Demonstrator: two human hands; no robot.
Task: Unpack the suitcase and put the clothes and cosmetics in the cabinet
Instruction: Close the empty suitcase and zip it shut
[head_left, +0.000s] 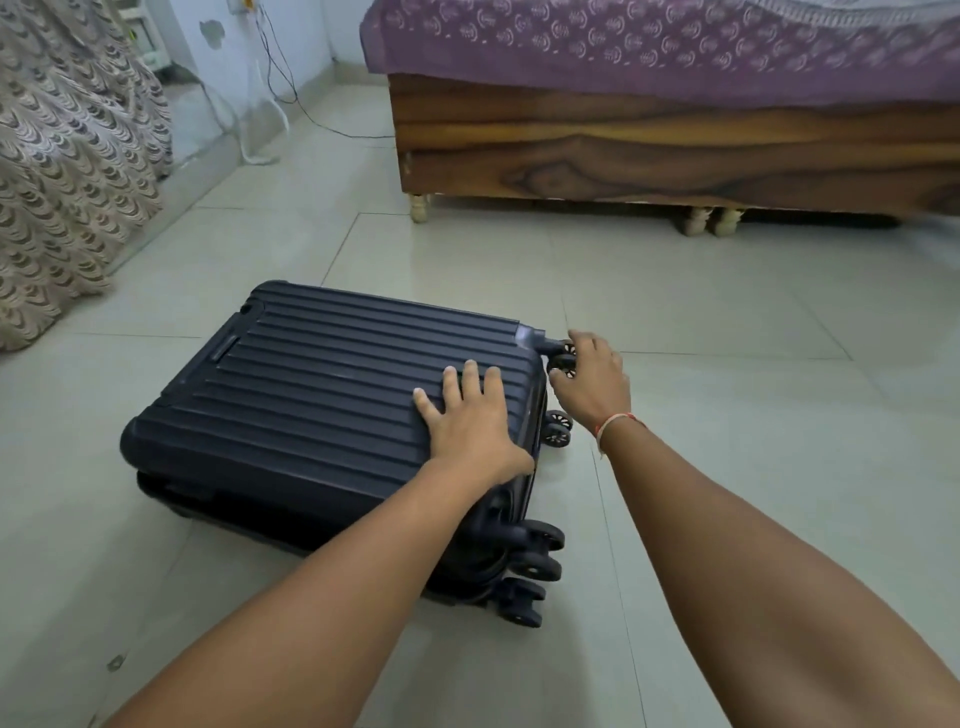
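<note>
A dark navy ribbed hard-shell suitcase (311, 395) lies flat and closed on the tiled floor, wheels toward me on the right. My left hand (467, 421) rests flat on its top shell near the wheel end, fingers spread. My right hand (589, 384) curls around the far wheel (563, 361) at the suitcase's upper right corner. No clothes, cosmetics or cabinet are in view.
A wooden bed (675, 150) with a purple patterned cover (649, 47) stands at the back right. A patterned curtain (67, 171) hangs at the left. Cables (291, 98) trail along the far wall and floor. Pale floor tiles (727, 322) surround the suitcase.
</note>
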